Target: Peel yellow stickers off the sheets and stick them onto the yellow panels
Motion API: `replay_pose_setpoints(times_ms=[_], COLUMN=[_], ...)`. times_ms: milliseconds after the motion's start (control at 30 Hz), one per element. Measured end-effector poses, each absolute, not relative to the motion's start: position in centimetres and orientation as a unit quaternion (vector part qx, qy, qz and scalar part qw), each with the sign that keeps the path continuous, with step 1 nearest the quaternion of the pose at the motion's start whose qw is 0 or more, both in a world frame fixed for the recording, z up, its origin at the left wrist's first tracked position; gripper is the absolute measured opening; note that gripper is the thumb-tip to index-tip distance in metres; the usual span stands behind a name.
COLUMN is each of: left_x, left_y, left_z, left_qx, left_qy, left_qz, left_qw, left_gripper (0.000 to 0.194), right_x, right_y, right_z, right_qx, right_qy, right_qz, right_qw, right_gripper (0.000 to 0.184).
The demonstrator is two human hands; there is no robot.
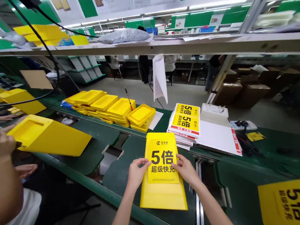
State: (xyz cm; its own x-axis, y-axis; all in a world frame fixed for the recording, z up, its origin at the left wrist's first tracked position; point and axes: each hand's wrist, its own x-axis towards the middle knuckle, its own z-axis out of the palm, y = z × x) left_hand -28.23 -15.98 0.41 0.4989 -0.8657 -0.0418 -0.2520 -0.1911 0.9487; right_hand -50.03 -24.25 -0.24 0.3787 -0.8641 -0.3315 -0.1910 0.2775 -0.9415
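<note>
Right in front of me lies a yellow plastic housing (163,197) on a dark green conveyor plate. Over its upper part is a yellow printed sticker (162,160) with large black characters. My left hand (137,171) pinches the sticker's left edge between thumb and fingers. At the opposite edge, my right hand (186,168) is closed on the sticker in the same way. The sticker covers the upper housing, and I cannot tell how much of it is stuck down.
Yellow plastic trays (107,103) are piled beyond the line. Printed sticker sheets (185,118) are stacked right of them. Another labelled yellow housing (292,202) sits at lower right. On the left, a co-worker's arm (0,166) reaches to a yellow housing (55,137). A shelf beam (173,48) crosses above.
</note>
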Motion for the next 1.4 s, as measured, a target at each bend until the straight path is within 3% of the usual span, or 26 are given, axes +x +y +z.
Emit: replay_pose_setpoints(times_ms=[500,1400], left_x=[-27.8,-27.5], left_y=[-16.9,-17.5], left_z=[-0.6,-1.2], left_qx=[0.702,0.699], left_qy=[-0.39,-0.375], left_qz=[-0.311,-0.345], left_qw=[0.508,0.502], left_gripper=[0.03,0.035], right_x=[-49.5,-49.3], right_y=[-24.4,-24.7], right_z=[-0.1,-0.3], right_qx=[-0.555,-0.56], right_qy=[0.493,0.512], right_qz=[-0.266,-0.259], right_qw=[0.615,0.598], right_gripper=[0.031,0.029])
